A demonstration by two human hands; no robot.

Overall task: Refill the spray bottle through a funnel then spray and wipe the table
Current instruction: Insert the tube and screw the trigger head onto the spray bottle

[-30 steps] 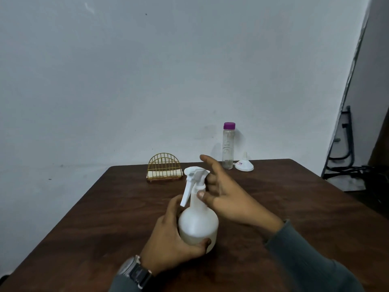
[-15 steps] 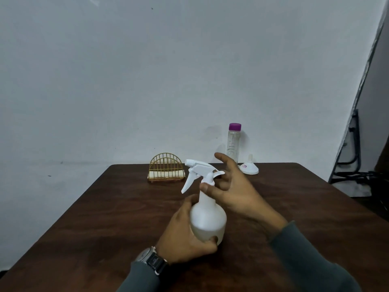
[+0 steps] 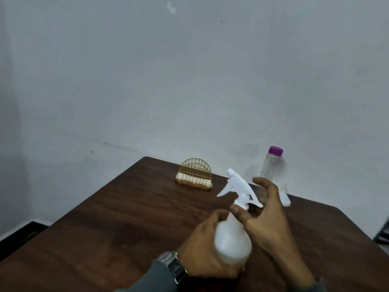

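A white spray bottle (image 3: 232, 239) stands on the dark wooden table (image 3: 126, 228), tilted in this slanted view. My left hand (image 3: 205, 247) is wrapped around its round body. My right hand (image 3: 266, 218) pinches the neck collar just under the white trigger head (image 3: 237, 186), thumb in front, other fingers spread behind. A clear water bottle (image 3: 270, 165) with a purple cap stands at the back by the wall. The white funnel (image 3: 284, 199) lies upside down beside it, partly hidden behind my right hand.
A gold wire napkin holder (image 3: 194, 173) holding a pale cloth sits at the back of the table. A plain grey wall rises behind. The table's left edge drops to a dark floor (image 3: 23, 230). A dark frame (image 3: 383, 234) shows at the far right.
The trigger head has turned so the nozzle points left and away. My right hand's grip has shifted on the neck. The camera has swung left and tilted.
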